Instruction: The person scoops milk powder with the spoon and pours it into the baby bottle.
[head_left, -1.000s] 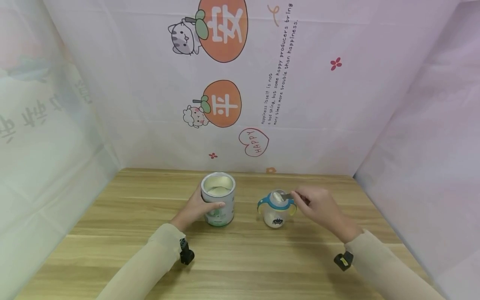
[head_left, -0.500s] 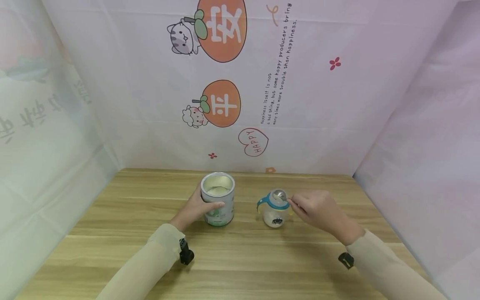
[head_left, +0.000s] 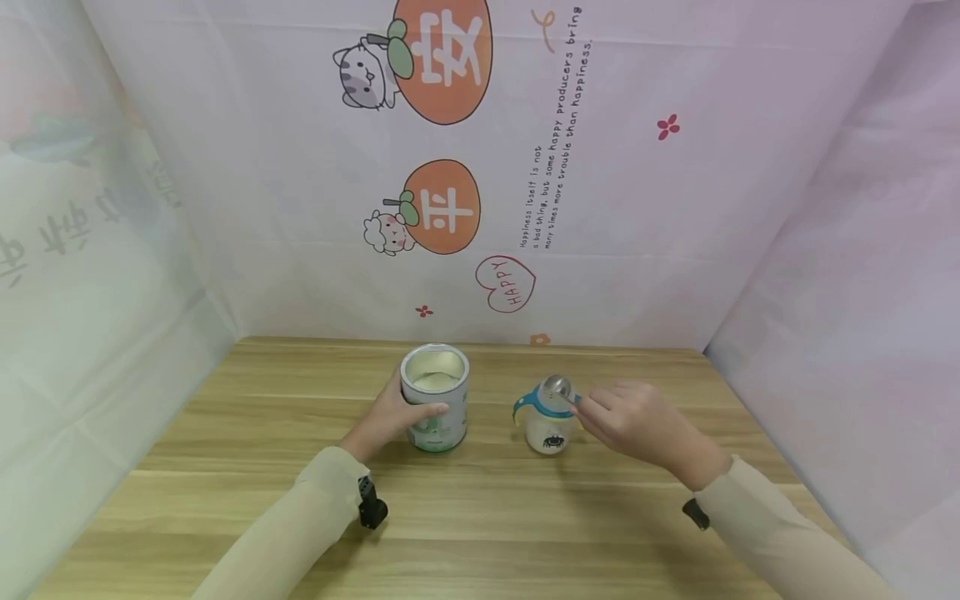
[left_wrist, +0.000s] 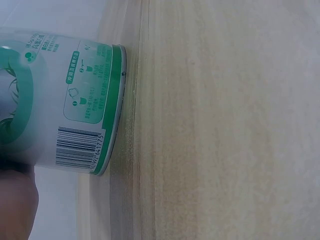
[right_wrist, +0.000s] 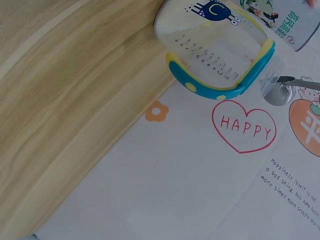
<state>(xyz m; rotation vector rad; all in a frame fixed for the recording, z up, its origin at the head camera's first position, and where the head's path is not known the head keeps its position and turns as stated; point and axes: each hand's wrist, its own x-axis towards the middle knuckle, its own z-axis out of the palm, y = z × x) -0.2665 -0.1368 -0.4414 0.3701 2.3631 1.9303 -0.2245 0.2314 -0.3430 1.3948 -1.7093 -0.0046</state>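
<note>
- Spoon first: my small shiny metal spoon (head_left: 557,386) hangs just above the mouth of the clear plastic baby cup with the blue-and-yellow handled collar (head_left: 550,419), its bowl over the opening, probably so anything it carries falls inside and not on the wood. I cannot tell whether the bowl holds powder.
- My right hand (head_left: 630,419) pinches the spoon's handle between curled fingertips. The wrist comes in from the right, low over the light wooden table (head_left: 225,467), with the knuckles up and the sleeve trailing toward me.
- The right wrist view shows the spoon's bowl (right_wrist: 278,92) just past the cup's collar (right_wrist: 220,85), with printed measuring marks running down the clear wall.
- My left hand (head_left: 390,417) grips the side of the open round silver tin with the green-and-white label (head_left: 436,397), thumb across the front, fingers curled round behind. I judge that this steadies the tin while the other hand works.
- Pale powder lies inside the tin, which stands upright just beside the cup, to its left, the two apart.
- From the left wrist I see the tin's barcode and green rim (left_wrist: 80,125) flat on the wood, so it sits square, not tipped.
</note>
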